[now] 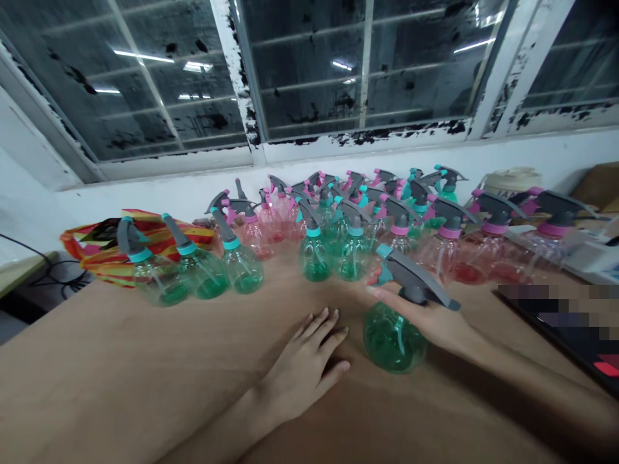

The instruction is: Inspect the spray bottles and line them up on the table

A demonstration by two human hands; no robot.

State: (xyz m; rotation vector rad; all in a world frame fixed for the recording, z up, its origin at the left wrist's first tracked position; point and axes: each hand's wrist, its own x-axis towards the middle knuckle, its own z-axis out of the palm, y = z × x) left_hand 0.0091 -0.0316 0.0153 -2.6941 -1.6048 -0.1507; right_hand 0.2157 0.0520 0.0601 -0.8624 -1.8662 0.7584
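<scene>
My right hand (pixel 425 317) is wrapped round the neck of a spray bottle (pixel 394 338) with green liquid, a grey trigger head and teal parts. The bottle leans slightly, and whether its base touches the table is hard to tell. My left hand (pixel 304 364) lies flat on the brown table (pixel 145 380), fingers stretched out, left of that bottle and holding nothing. Two green spray bottles with teal collars, a left one (pixel 316 254) and a right one (pixel 354 254), stand just beyond my hands. Three more green spray bottles (pixel 207 277) stand in a row at the left.
Many pink-collared spray bottles (pixel 449 248) with red liquid crowd the back and right. A striped orange bag (pixel 106 258) lies at the far left. A dark flat device (pixel 556 341), partly blurred, sits at the right edge. Behind everything is a wall with windows (pixel 309 71).
</scene>
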